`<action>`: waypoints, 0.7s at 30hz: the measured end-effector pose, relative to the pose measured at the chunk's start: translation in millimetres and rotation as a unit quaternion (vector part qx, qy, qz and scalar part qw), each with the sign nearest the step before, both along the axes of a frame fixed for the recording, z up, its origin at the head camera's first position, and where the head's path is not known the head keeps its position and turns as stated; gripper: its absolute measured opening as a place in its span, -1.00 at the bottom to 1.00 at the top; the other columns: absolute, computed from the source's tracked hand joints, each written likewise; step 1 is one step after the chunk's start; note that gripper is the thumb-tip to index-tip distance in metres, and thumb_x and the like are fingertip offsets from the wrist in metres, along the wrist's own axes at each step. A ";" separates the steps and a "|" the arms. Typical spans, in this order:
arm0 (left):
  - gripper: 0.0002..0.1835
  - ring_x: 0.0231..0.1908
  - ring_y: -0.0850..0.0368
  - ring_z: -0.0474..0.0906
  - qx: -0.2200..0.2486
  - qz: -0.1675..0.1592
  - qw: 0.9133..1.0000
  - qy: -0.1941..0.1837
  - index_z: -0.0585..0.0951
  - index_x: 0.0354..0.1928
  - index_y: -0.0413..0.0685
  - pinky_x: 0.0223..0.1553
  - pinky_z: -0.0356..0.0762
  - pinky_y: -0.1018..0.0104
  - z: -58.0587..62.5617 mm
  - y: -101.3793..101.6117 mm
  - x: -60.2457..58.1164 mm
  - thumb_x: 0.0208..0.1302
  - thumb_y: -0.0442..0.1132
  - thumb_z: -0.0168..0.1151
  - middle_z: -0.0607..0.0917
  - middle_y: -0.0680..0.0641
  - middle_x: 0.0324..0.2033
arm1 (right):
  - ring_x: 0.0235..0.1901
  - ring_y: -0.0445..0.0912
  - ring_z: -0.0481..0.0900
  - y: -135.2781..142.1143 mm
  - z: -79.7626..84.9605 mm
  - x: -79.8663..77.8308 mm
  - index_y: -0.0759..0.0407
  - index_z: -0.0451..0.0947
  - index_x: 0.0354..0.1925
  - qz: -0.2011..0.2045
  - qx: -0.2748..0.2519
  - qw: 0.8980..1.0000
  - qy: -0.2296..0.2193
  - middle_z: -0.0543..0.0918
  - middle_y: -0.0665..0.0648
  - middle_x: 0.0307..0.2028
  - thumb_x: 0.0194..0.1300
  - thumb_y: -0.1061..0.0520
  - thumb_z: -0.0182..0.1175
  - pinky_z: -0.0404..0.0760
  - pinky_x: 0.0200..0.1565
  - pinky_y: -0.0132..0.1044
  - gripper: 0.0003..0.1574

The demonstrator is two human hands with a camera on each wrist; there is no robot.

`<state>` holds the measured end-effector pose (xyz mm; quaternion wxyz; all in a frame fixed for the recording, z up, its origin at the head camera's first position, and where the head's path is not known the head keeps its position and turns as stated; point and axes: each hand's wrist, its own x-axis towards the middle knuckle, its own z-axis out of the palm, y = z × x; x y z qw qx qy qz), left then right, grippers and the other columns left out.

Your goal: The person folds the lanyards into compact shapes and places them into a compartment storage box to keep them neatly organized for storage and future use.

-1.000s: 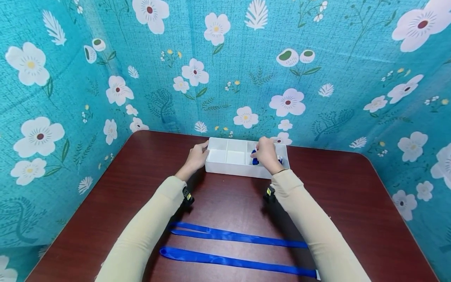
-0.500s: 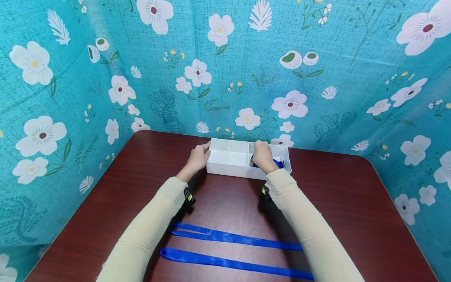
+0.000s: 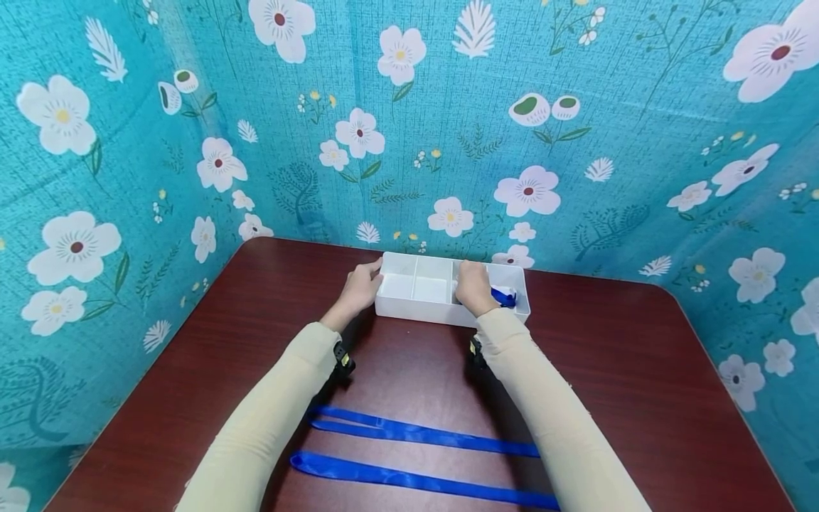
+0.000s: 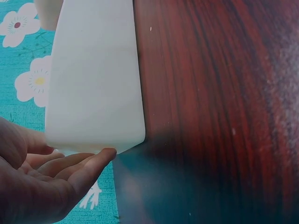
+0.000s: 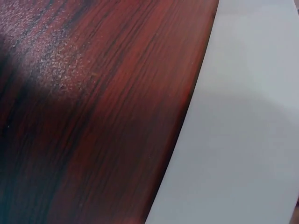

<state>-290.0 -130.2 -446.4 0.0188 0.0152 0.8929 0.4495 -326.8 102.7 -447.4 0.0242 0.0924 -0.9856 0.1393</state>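
Note:
A long white divided box (image 3: 412, 307) stands near the back edge of the table. My left hand (image 3: 360, 286) is at its left end; in the left wrist view, the fairly straight fingers (image 4: 96, 168) touch the end wall. My right hand (image 3: 474, 286) reaches down into a compartment right of the middle. Its fingertips and anything they hold are hidden. Just right of that hand, a folded blue ribbon (image 3: 504, 297) with something white beside it lies in the rightmost compartment. The right wrist view has only the white box wall (image 5: 243, 126) and the table.
On the dark red wooden table (image 3: 409, 363), two long blue ribbons lie crosswise near the front: one farther back (image 3: 435, 435), one nearer (image 3: 422, 481). The right sleeve covers their right ends. A flowered turquoise curtain (image 3: 397, 171) hangs close behind the box.
My right hand, earlier pinching a blue bundle above the box, has moved slightly left and deeper into the compartment; that bundle is now out of sight. My left hand stays at the box's end.

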 end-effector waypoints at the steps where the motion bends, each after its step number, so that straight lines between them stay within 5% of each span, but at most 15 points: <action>1: -0.50 0.29 -0.05 0.42 0.000 0.000 1.000 0.001 0.24 0.47 -0.21 0.17 0.50 0.07 0.0 0.0 0.1 0.56 -0.33 -0.04 0.36 -0.19 0.40 | -0.28 0.12 0.64 -0.3 -0.4 -0.3 0.40 0.56 -0.41 0.000 0.004 1.000 0.000 0.65 0.36 -0.36 0.11 0.47 0.19 0.62 -0.30 -0.09 -0.95; 21: -0.49 0.29 -0.06 0.42 0.007 0.000 1.000 0.001 0.23 0.48 -0.20 0.15 0.51 0.07 -1.2 0.0 1.0 0.56 -0.34 -0.04 0.34 -0.19 0.41 | -0.25 0.16 0.66 -2.7 -0.6 1.2 0.44 0.58 -0.30 0.020 0.013 1.000 -0.002 0.66 0.38 -0.30 0.20 0.46 0.14 0.64 -0.29 -0.05 -0.90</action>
